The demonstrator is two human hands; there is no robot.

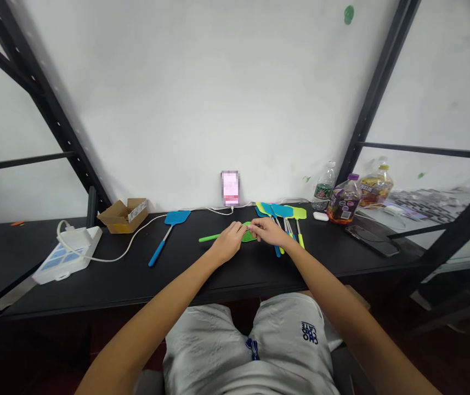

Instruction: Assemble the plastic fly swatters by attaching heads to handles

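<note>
A green fly swatter [209, 238] lies across the black table, its handle to the left and its mesh head under my fingers. My left hand [231, 236] is closed on the swatter where the handle meets the head. On the right side of the head, my right hand [268, 231] has its fingertips pinched together at the mesh edge. Whatever sits between those fingertips is too small to make out. A blue fly swatter [177, 218] rests to the left. Several blue and yellow-green fly swatters [283, 211] lie in a pile just beyond my right hand.
A phone [230, 188] leans on the wall with a white cable. An open cardboard box [124, 216] and a power strip [70, 253] stand at left. At right are a clear bottle [324, 189], a purple-capped bottle [345, 200], a white case [321, 216] and a dark phone [372, 241].
</note>
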